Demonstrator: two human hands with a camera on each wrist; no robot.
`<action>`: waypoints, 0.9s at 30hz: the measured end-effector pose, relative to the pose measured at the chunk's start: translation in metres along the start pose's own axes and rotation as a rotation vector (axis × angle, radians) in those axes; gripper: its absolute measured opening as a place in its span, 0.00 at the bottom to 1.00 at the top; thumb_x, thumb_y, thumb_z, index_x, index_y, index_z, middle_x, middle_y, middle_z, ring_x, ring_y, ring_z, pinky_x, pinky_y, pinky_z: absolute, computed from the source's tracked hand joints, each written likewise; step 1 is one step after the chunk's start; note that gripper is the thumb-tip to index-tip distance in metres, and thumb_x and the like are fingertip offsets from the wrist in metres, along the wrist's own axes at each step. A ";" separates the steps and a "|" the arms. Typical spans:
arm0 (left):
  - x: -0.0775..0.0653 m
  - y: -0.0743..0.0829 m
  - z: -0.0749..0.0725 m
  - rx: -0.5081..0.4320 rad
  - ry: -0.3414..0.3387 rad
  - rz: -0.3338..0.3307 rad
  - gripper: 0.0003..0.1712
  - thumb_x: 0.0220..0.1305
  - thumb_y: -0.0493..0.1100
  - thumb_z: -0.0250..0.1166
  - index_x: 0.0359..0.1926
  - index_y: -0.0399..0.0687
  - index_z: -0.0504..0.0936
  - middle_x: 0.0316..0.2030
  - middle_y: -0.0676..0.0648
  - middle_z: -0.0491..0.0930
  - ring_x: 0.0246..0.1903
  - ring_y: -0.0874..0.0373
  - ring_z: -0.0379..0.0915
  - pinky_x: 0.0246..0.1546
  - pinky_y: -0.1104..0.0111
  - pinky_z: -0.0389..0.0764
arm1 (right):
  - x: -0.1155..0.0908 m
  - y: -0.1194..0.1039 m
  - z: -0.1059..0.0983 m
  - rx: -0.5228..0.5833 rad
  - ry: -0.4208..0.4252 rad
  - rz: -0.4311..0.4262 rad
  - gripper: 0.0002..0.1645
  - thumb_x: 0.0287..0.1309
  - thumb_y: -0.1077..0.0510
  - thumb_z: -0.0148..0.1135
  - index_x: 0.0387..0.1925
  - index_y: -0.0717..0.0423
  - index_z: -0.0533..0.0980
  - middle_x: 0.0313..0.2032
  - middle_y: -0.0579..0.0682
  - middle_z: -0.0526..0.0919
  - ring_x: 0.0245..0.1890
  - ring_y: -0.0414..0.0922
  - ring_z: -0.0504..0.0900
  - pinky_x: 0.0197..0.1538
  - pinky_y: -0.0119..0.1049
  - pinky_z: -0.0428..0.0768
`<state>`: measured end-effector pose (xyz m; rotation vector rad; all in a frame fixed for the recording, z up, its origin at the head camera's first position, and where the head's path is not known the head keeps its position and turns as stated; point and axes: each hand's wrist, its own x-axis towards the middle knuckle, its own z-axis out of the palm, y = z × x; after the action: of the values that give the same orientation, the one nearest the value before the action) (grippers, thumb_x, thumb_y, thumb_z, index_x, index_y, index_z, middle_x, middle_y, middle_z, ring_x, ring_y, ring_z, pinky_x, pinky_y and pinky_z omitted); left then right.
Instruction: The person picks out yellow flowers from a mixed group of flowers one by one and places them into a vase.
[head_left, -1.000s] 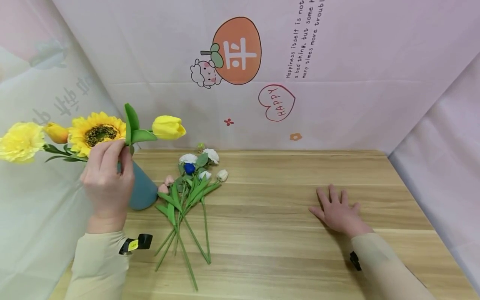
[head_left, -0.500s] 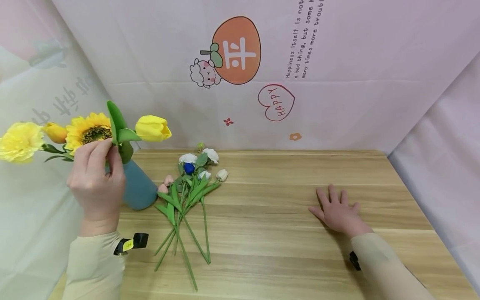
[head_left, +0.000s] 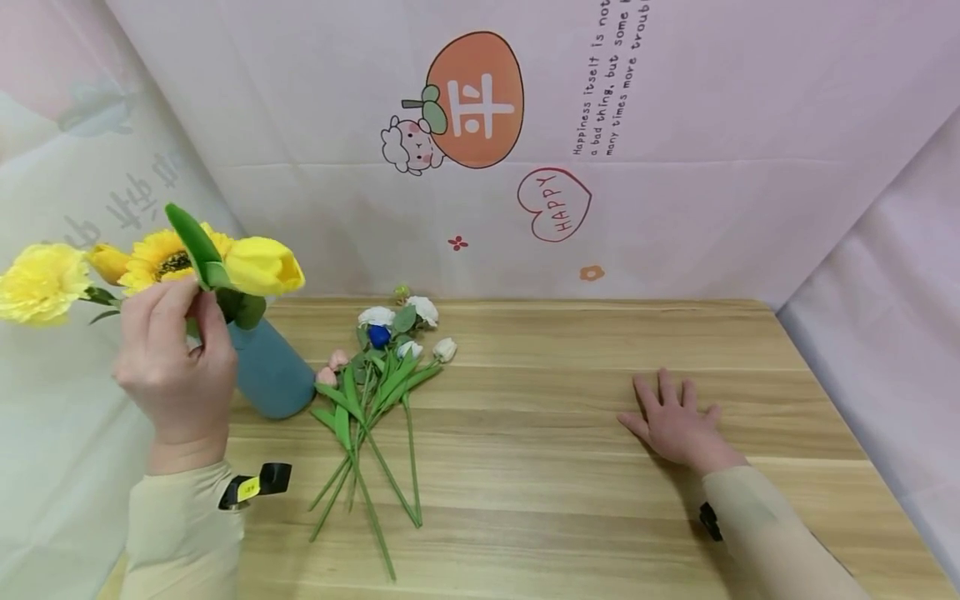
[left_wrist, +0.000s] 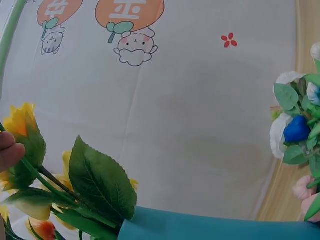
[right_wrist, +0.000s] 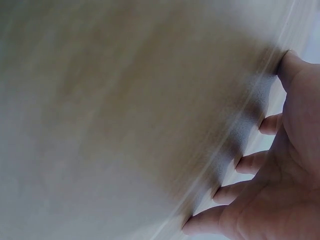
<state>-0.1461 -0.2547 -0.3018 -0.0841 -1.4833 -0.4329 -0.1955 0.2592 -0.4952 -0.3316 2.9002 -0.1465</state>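
My left hand [head_left: 180, 367] pinches the stem of a yellow tulip [head_left: 264, 267], just below its long green leaf [head_left: 193, 237]. Beneath and beside that hand, a blue vase [head_left: 276, 377] holds a sunflower [head_left: 150, 260], a yellow carnation [head_left: 45, 285] and an orange-yellow tulip [head_left: 108, 262]. In the left wrist view, the fingertips [left_wrist: 11, 154] are at a green stem near the vase's [left_wrist: 215, 229] mouth; the tulip's lower end cannot be made out. Far to the right, my right hand [head_left: 678, 427] rests on the table with fingers spread, holding nothing.
Several artificial flowers lie across one another right of the vase, among them a blue bud [head_left: 379, 336], a white tulip [head_left: 445, 350] and a pink bud [head_left: 327, 377]. Printed cloth [head_left: 675, 217] hangs behind the wooden table [head_left: 540, 467] and along both sides.
My left hand has moved left with the yellow tulip, bringing the bloom over the vase's mouth and partly in front of the sunflower. The right hand has stayed still.
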 end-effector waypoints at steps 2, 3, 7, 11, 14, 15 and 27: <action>0.001 0.001 0.001 -0.007 -0.006 0.008 0.04 0.59 0.32 0.65 0.34 0.36 0.85 0.29 0.35 0.81 0.30 0.39 0.76 0.37 0.54 0.84 | 0.000 0.000 0.000 0.001 0.000 0.004 0.48 0.67 0.28 0.38 0.74 0.55 0.45 0.70 0.73 0.40 0.65 0.78 0.39 0.50 0.85 0.47; 0.001 0.001 0.001 -0.009 -0.014 0.012 0.04 0.59 0.32 0.64 0.34 0.36 0.85 0.29 0.35 0.81 0.30 0.38 0.76 0.37 0.53 0.84 | 0.000 0.001 0.000 0.000 0.000 0.005 0.48 0.67 0.28 0.38 0.74 0.55 0.45 0.70 0.73 0.40 0.65 0.78 0.39 0.50 0.85 0.47; -0.002 -0.002 0.001 -0.007 -0.071 0.025 0.04 0.60 0.31 0.64 0.34 0.34 0.85 0.28 0.34 0.81 0.30 0.38 0.77 0.33 0.46 0.82 | 0.000 0.001 0.000 -0.003 0.000 0.005 0.49 0.67 0.28 0.37 0.74 0.55 0.45 0.70 0.73 0.41 0.65 0.78 0.39 0.50 0.85 0.47; -0.008 -0.012 0.001 0.012 -0.126 0.020 0.05 0.61 0.32 0.63 0.33 0.32 0.84 0.28 0.33 0.80 0.30 0.37 0.77 0.30 0.41 0.79 | 0.000 0.002 0.001 0.000 0.002 0.005 0.49 0.67 0.28 0.37 0.74 0.55 0.45 0.70 0.73 0.41 0.65 0.78 0.39 0.50 0.85 0.46; -0.014 -0.022 0.001 0.043 -0.168 0.014 0.07 0.63 0.33 0.62 0.33 0.32 0.83 0.27 0.32 0.80 0.30 0.37 0.76 0.29 0.41 0.77 | 0.000 0.002 0.001 0.002 0.004 0.008 0.49 0.67 0.28 0.38 0.74 0.55 0.45 0.70 0.73 0.41 0.65 0.78 0.39 0.50 0.85 0.46; -0.016 -0.026 0.000 0.058 -0.182 0.010 0.07 0.63 0.34 0.62 0.33 0.32 0.83 0.27 0.32 0.80 0.29 0.37 0.76 0.29 0.41 0.77 | 0.000 0.002 0.002 0.001 0.004 0.007 0.49 0.67 0.28 0.38 0.74 0.55 0.45 0.70 0.73 0.41 0.65 0.78 0.39 0.50 0.85 0.46; -0.040 -0.059 -0.010 0.198 -0.390 -0.093 0.07 0.60 0.35 0.64 0.34 0.31 0.81 0.30 0.30 0.81 0.27 0.32 0.74 0.27 0.40 0.73 | 0.001 0.002 0.002 -0.009 -0.005 0.004 0.49 0.67 0.27 0.36 0.74 0.55 0.44 0.71 0.72 0.40 0.65 0.78 0.39 0.50 0.85 0.46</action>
<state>-0.1573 -0.3026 -0.3538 0.0622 -1.9128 -0.3539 -0.1961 0.2604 -0.4974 -0.3265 2.8971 -0.1324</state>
